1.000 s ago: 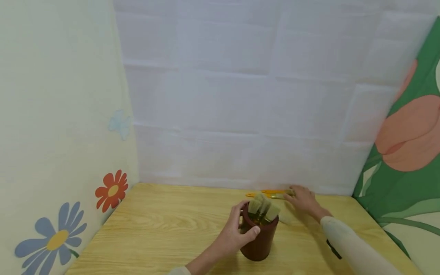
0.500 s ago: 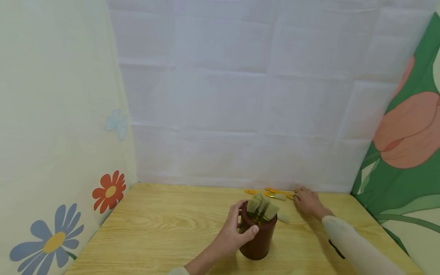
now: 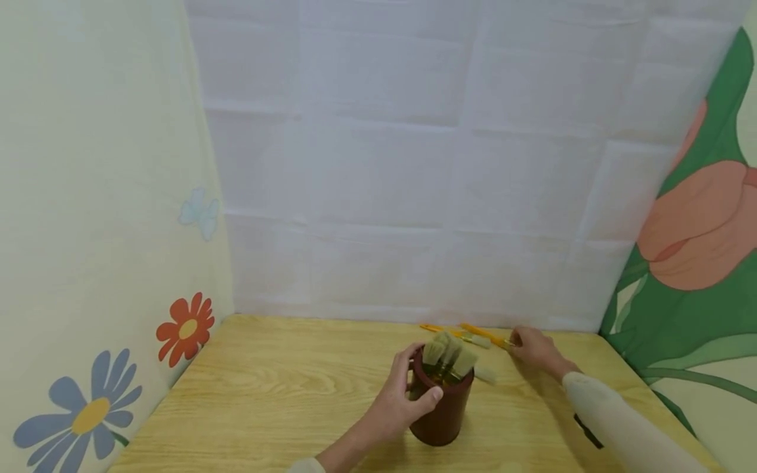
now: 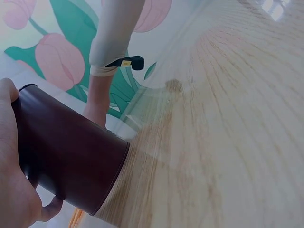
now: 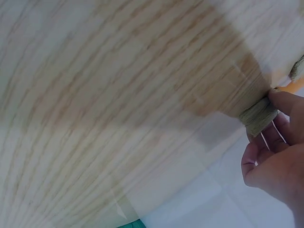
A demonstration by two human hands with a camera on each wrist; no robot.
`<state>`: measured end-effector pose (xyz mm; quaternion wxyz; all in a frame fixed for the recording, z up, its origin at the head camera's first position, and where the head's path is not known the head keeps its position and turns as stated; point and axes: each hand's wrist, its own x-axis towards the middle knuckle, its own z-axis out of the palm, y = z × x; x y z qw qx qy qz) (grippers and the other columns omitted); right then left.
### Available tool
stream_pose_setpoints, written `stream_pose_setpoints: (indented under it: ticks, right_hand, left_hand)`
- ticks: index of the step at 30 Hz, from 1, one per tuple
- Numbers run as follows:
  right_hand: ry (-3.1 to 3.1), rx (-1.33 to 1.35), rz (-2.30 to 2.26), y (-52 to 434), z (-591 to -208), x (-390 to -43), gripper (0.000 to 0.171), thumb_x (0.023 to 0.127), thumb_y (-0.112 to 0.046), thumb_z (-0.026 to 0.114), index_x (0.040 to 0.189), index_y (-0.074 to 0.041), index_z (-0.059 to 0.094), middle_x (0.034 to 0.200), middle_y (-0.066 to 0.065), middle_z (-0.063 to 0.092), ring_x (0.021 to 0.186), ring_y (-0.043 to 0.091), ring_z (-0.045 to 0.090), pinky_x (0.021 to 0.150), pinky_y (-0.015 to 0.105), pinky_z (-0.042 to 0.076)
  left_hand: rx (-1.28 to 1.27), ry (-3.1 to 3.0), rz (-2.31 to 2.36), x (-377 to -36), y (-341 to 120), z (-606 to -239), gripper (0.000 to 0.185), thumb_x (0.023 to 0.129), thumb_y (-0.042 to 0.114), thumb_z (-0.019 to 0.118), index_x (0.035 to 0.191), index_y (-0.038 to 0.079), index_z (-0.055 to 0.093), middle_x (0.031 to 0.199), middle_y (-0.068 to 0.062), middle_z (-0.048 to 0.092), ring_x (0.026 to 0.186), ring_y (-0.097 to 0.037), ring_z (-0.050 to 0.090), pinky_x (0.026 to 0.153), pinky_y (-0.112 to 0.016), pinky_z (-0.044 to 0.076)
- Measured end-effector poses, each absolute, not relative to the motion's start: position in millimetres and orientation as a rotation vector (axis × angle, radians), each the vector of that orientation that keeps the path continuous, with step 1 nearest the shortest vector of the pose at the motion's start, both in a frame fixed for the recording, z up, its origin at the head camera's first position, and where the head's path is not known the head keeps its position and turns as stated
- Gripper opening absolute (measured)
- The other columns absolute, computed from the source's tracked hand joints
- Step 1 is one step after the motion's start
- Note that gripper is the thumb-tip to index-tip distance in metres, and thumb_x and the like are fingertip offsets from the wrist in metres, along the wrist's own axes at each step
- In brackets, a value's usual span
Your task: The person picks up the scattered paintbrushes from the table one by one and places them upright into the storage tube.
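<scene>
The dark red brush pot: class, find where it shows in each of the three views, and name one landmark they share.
Head view: the brush pot stands low at centre, gripped by the left hand.
Left wrist view: it fills the lower left, beside that hand.
Right wrist view: not in it.
Shared landmark: the light wooden table.

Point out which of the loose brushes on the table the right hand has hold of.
The orange-handled brush nearest the right hand, which pinches its bristle end. The other loose brush lies untouched farther left, behind the brown cup.
</scene>
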<state>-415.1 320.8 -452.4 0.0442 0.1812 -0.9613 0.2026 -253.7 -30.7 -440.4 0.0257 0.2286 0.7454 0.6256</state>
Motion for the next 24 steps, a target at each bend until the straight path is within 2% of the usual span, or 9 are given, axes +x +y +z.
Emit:
stream_pose_setpoints:
  ticks: [4, 9, 18, 22, 24]
  right_hand:
    - [-2.937, 0.578, 0.653, 321.6, -451.9, -412.5, 0.007, 0.088, -0.004, 0.073, 0.088, -0.002, 0.067, 0.083, 0.003, 0.062, 0.076, 0.021, 0.057, 0.068, 0.045, 0.049]
    - [-2.905, 0.570, 0.766, 324.8, -449.5, -409.1, 0.004, 0.088, -0.001, 0.072, 0.090, 0.002, 0.070, 0.084, 0.005, 0.065, 0.076, 0.021, 0.059, 0.069, 0.042, 0.051]
    - [-2.817, 0.602, 1.069, 321.9, -415.0, -394.4, 0.025, 0.100, -0.012, 0.068, 0.112, 0.010, 0.069, 0.095, 0.012, 0.069, 0.077, 0.031, 0.066, 0.064, 0.043, 0.055]
    - [-2.789, 0.545, 1.138, 315.8, -394.9, -386.2, 0.031, 0.101, -0.018, 0.068, 0.116, 0.008, 0.069, 0.093, 0.010, 0.070, 0.073, 0.030, 0.066, 0.067, 0.042, 0.054]
    - [-2.780, 0.523, 1.170, 312.7, -383.4, -383.2, 0.033, 0.100, -0.022, 0.068, 0.117, 0.007, 0.069, 0.085, 0.008, 0.069, 0.071, 0.029, 0.065, 0.067, 0.042, 0.053]
  left_hand:
    - [0.710, 2.306, 1.938, -252.5, -31.2, -440.5, 0.070, 0.103, 0.041, 0.060, 0.160, 0.032, 0.019, 0.157, -0.005, 0.021, 0.138, -0.027, 0.032, 0.103, -0.059, 0.037]
    - [0.709, 2.301, 1.938, -251.6, -30.8, -441.0, 0.070, 0.103, 0.041, 0.060, 0.159, 0.033, 0.019, 0.157, -0.005, 0.021, 0.138, -0.027, 0.032, 0.103, -0.061, 0.037]
    - [0.705, 2.322, 1.931, -251.8, -32.0, -441.7, 0.072, 0.102, 0.042, 0.060, 0.160, 0.032, 0.019, 0.156, -0.006, 0.022, 0.139, -0.027, 0.031, 0.104, -0.060, 0.036]
    - [0.711, 2.315, 1.928, -252.5, -32.4, -441.1, 0.071, 0.103, 0.043, 0.060, 0.160, 0.033, 0.019, 0.157, -0.005, 0.021, 0.139, -0.027, 0.031, 0.105, -0.060, 0.036]
    - [0.712, 2.313, 1.928, -253.1, -32.5, -441.2, 0.072, 0.103, 0.043, 0.060, 0.160, 0.033, 0.018, 0.157, -0.005, 0.021, 0.139, -0.027, 0.030, 0.105, -0.060, 0.036]
